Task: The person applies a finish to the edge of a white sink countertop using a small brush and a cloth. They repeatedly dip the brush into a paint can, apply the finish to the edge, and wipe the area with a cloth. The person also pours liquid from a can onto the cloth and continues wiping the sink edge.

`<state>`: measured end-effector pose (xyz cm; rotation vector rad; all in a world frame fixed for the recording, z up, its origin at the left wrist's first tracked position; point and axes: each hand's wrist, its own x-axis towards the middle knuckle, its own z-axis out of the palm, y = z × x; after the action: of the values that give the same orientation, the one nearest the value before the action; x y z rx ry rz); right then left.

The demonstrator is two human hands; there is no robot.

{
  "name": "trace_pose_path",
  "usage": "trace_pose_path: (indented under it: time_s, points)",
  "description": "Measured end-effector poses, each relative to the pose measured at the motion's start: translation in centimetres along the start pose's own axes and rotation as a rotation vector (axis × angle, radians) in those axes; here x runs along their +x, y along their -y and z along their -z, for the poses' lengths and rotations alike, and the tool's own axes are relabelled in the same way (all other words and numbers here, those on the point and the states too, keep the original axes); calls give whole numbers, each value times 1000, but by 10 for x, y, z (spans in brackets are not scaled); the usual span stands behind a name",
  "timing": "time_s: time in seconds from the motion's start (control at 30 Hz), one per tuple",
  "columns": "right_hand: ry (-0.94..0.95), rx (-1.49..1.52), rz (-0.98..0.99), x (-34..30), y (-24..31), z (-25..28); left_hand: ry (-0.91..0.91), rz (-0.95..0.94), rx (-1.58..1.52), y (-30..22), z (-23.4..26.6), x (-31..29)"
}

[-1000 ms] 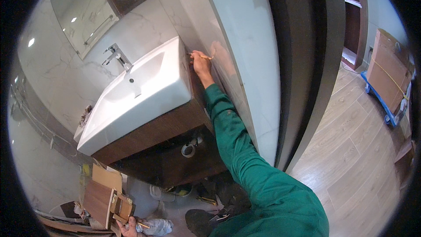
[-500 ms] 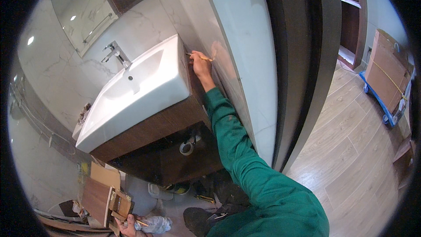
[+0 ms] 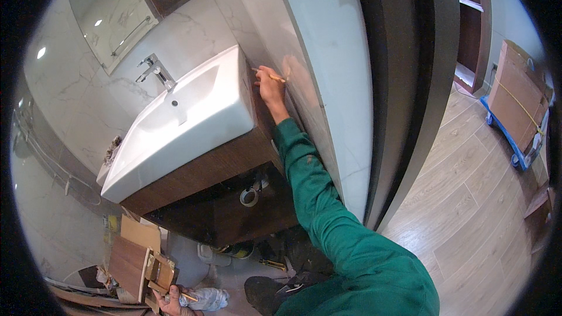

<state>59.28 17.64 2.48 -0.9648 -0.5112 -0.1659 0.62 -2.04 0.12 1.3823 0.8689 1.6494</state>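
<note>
My right hand (image 3: pixel 269 89) reaches out in a green sleeve to the far right corner of a white washbasin (image 3: pixel 193 117), where it meets the grey marble wall (image 3: pixel 328 70). It is shut on a thin wooden stick (image 3: pixel 270 75), held across the gap between basin and wall. My left hand (image 3: pixel 167 303) is low at the picture's bottom edge, next to a crumpled white bag (image 3: pixel 205 299) and small wooden pieces (image 3: pixel 161 272). Its fingers curl, but what they hold is unclear.
The basin sits on a dark wood vanity (image 3: pixel 205 169) with a chrome tap (image 3: pixel 153 70) and a mirror (image 3: pixel 111 17) above. Board offcuts (image 3: pixel 129 257) lie on the floor. A dark door frame (image 3: pixel 410 82) stands to the right, and beyond it a wood floor and a boxed load on a blue trolley (image 3: pixel 518 105).
My right hand stays at the basin's corner with the stick. The view has shifted only slightly, and my left hand remains low by the bag.
</note>
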Motion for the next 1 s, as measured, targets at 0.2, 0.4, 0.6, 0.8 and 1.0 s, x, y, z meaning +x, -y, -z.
trace_pose_path:
  time_s: [0.2,0.4,0.6,0.8,1.0]
  points:
    - [18,-5,192,7,-18,1,-108,70,5,22,16,14]
    - [48,-41,137,1,2,6,-85,46,-58,38,29,20]
    - [90,132,-86,-22,51,18,-101,56,-56,33,23,17]
    - [119,144,-59,-27,55,26,-56,70,-53,32,27,16]
    - [102,102,28,-32,52,28,-86,55,-56,35,26,17]
